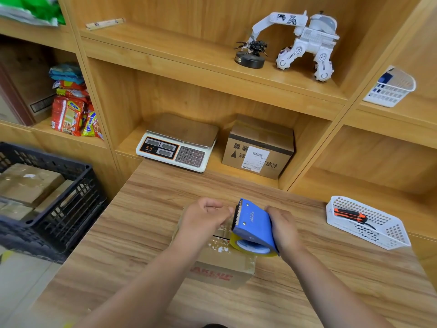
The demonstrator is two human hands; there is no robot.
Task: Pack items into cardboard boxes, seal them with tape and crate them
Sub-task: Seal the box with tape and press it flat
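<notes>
A small cardboard box (220,268) with red lettering sits on the wooden table (132,223), under both my hands. My right hand (283,230) grips a blue tape dispenser (254,223) with a yellowish tape roll, held over the box top. My left hand (203,218) pinches the clear tape end at the dispenser's toothed blade, fingers curled. Clear tape strips lie on the box top. A black plastic crate (59,209) at the left holds several taped boxes.
A white basket (369,223) with an orange-black tool lies at the right. On the shelf behind stand a weighing scale (177,147) and a labelled cardboard box (257,147). Snack packets (73,110) fill the left shelf; a toy robot (305,43) stands above.
</notes>
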